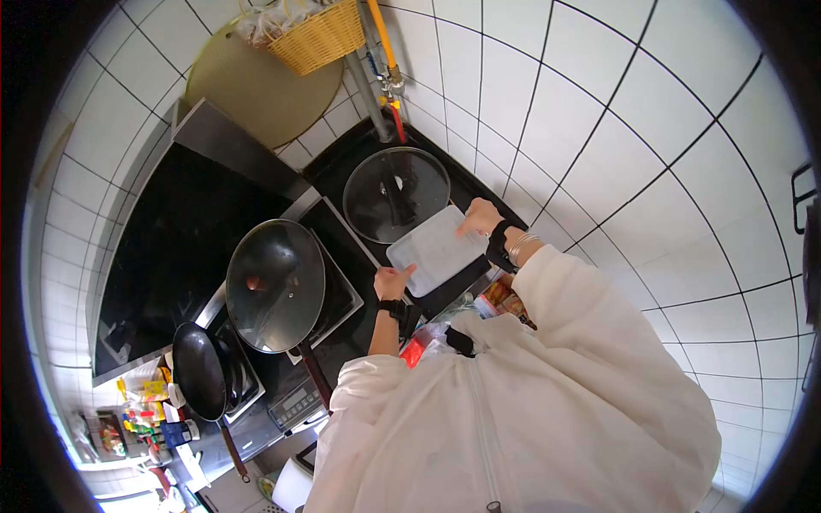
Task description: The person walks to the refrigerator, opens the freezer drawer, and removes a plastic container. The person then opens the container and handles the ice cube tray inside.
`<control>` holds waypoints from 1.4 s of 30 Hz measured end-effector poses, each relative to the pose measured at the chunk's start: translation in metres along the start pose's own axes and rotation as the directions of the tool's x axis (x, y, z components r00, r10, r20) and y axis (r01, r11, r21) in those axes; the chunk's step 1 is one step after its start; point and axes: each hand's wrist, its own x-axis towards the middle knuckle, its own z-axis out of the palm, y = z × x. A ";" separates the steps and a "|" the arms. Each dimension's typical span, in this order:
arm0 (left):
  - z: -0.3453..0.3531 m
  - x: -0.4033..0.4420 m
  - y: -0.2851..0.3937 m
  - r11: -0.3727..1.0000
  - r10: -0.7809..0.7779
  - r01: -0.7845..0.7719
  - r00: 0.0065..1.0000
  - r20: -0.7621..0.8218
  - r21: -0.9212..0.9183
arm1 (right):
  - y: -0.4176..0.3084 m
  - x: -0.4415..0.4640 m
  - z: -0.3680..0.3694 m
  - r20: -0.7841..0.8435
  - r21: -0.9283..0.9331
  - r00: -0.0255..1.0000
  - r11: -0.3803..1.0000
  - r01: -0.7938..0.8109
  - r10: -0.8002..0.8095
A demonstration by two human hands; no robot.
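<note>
A pale, translucent rectangular plastic box [438, 250] is held level between my two hands at the corner of the counter. My left hand [393, 282] grips its near left end, thumb on top. On the opposite end, my right hand [479, 217] has its thumb over the edge and the fingers mostly hidden beneath. Just beyond the box stands a round pan with a glass lid [363, 192], its dark handle knob upright in the middle. The box overlaps the lid's near edge in view; whether they touch I cannot tell.
Left of my hands, a large wok under a glass lid [275, 295] sits on the stove, its handle pointing towards me. Further left is a black frying pan [198, 369]. Bottles and packets [145, 410] crowd the far left. A yellow basket [318, 41] hangs above; a tiled wall [616, 145] bounds the right.
</note>
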 end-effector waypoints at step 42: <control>-0.047 -0.101 0.053 0.725 0.041 0.154 0.963 0.265 -0.672 | 0.035 -0.083 0.023 -0.281 0.151 0.953 0.975 0.162 -0.115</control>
